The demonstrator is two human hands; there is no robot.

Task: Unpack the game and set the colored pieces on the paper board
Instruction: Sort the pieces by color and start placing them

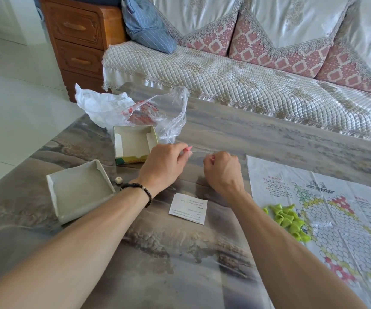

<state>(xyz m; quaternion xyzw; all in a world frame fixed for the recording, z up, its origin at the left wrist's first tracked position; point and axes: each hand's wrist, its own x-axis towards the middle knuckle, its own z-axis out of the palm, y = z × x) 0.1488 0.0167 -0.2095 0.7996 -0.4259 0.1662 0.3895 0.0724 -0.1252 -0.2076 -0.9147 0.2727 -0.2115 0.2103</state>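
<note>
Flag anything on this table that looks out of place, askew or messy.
The lime green pieces lie toppled in a heap on the paper board's left edge, not stood on its spaces. The board is creased along its folds. A small die sits loose between the two open box halves, and a crumpled plastic bag sprawls behind them.

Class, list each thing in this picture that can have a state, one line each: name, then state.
Left hand: pinching a pink piece.
Right hand: curled, something pink between its fingers.
Box tray: open, looks empty.
Box lid: upturned, empty.
Paper board: unfolded, creased.
Light green pieces: heaped on the board.
Plastic bag: crumpled, open.
Slip of paper: flat on the table.
Die: beside the lid.
</note>
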